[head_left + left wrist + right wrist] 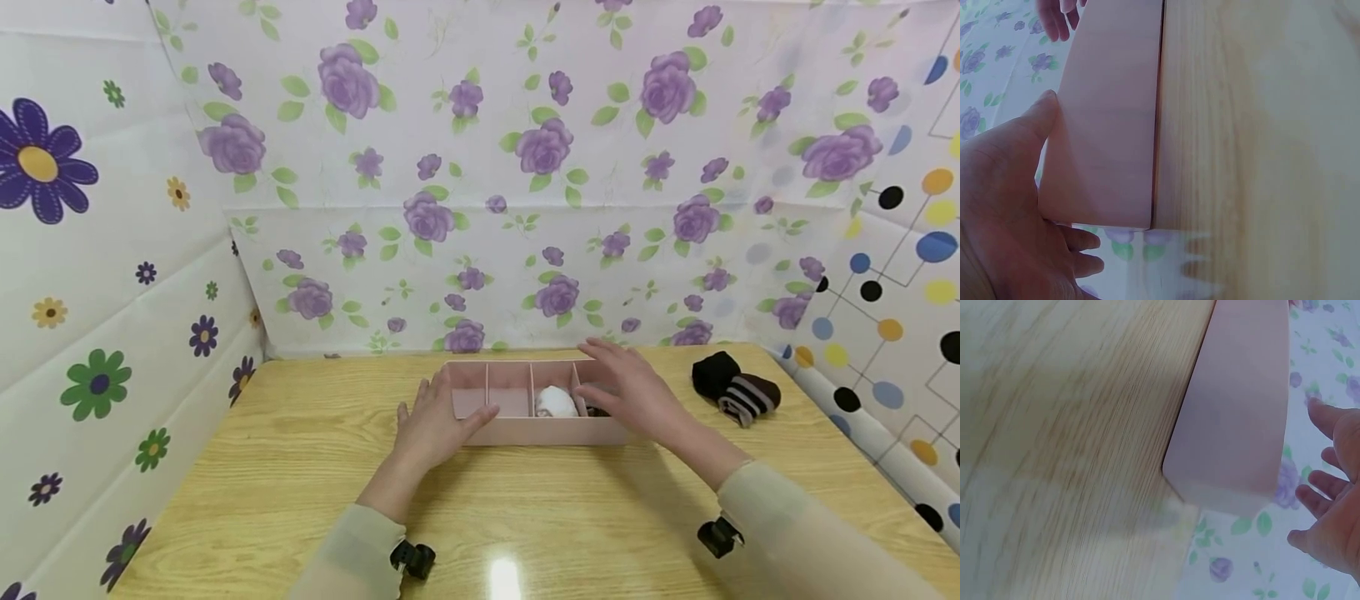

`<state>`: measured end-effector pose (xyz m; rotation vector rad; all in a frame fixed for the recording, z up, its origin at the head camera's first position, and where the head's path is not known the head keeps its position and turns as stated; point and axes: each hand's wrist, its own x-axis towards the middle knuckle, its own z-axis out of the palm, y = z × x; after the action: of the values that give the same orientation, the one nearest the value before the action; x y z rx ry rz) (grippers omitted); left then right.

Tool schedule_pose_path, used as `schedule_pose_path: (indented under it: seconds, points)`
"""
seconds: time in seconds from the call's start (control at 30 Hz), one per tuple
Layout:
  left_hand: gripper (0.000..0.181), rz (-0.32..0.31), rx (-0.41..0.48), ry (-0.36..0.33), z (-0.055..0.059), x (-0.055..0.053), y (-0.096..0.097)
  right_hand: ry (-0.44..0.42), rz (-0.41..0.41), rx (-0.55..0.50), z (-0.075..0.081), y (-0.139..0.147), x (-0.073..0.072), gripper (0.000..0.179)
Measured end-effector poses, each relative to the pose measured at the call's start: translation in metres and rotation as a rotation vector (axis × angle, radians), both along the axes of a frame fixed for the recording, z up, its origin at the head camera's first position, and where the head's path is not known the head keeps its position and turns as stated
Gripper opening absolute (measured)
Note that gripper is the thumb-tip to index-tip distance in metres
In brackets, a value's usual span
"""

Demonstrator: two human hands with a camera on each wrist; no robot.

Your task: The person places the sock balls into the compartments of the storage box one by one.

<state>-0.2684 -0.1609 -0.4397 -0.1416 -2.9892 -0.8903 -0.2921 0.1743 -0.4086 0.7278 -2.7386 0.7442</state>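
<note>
A pink box [543, 431] with a row of compartments stands on the table. A white rolled bundle [556, 402], probably a sock, lies in the third compartment from the left. Something dark [596, 411] shows in the rightmost one, mostly covered by my right hand. My left hand [433, 425] is at the box's left end, thumb at the front rim, the other fingers loosely extended beside the end wall. Over the right end hovers my right hand [637, 392], its fingers spread; the right wrist view shows it apart from the box [1232, 412], holding nothing.
To the right of the box, a black rolled sock [715, 375] touches a dark rolled sock with grey stripes [750, 397]. The wooden table [315, 475] meets flower-patterned cloth [480, 250] at the back. Patterned cloths also hang at both sides.
</note>
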Motion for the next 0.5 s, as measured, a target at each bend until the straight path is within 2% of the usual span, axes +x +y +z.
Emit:
schedule_pose_path:
  seconds: [0.27, 0.5]
  points:
    - [0.12, -0.001, 0.007, 0.002, -0.001, 0.0, 0.001, 0.038, -0.033, 0.025, 0.004, 0.019, -0.001, 0.074]
    - [0.12, 0.006, -0.005, -0.001, 0.001, 0.001, 0.0, 0.022, -0.087, 0.07, 0.01, 0.035, -0.001, 0.076]
